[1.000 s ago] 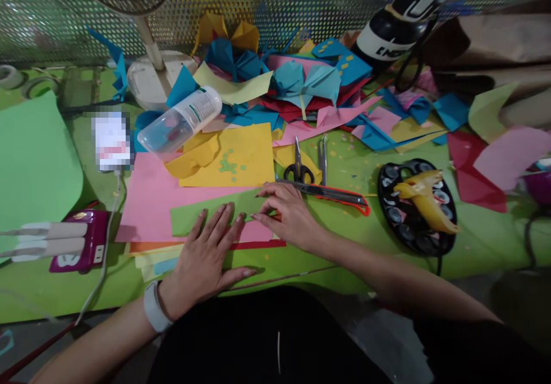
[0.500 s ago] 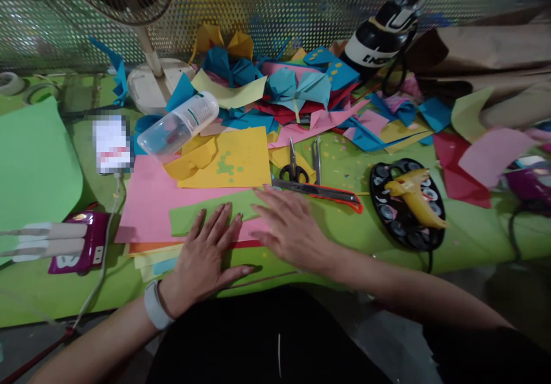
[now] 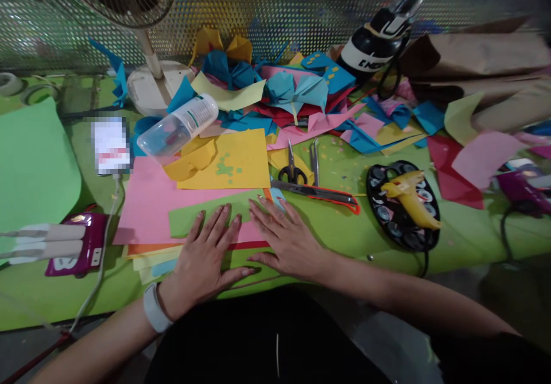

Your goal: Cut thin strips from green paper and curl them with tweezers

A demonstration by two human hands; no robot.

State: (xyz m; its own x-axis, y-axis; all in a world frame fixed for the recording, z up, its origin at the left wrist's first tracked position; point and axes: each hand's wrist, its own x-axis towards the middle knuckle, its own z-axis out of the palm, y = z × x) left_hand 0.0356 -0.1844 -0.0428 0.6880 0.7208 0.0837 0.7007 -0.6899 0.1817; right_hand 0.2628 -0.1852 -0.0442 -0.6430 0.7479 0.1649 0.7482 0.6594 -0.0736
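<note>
My left hand (image 3: 204, 252) lies flat, fingers spread, on the near edge of a green paper strip (image 3: 183, 220) and the pink sheet (image 3: 146, 206) beneath it. My right hand (image 3: 290, 237) also rests flat with fingers apart, its fingertips at the strip's right end. Under the pink sheet, edges of orange, yellow and blue paper stick out. A yellow sheet (image 3: 245, 157) with small green paper bits lies just beyond. To the right of it are black-handled scissors (image 3: 291, 169), tweezers (image 3: 315, 163) and a box cutter (image 3: 318, 193) with an orange edge.
A yellow glue gun (image 3: 413, 200) rests on a black paint palette (image 3: 379, 217) at right. Paper scraps, a clear bottle (image 3: 181, 124), a fan (image 3: 150, 85) and a black water bottle (image 3: 370, 51) stand or lie behind. A purple power adapter (image 3: 88, 240) is at left.
My right hand has shifted slightly left and flattened down onto the paper. My left hand stays in place. The view has turned slightly.
</note>
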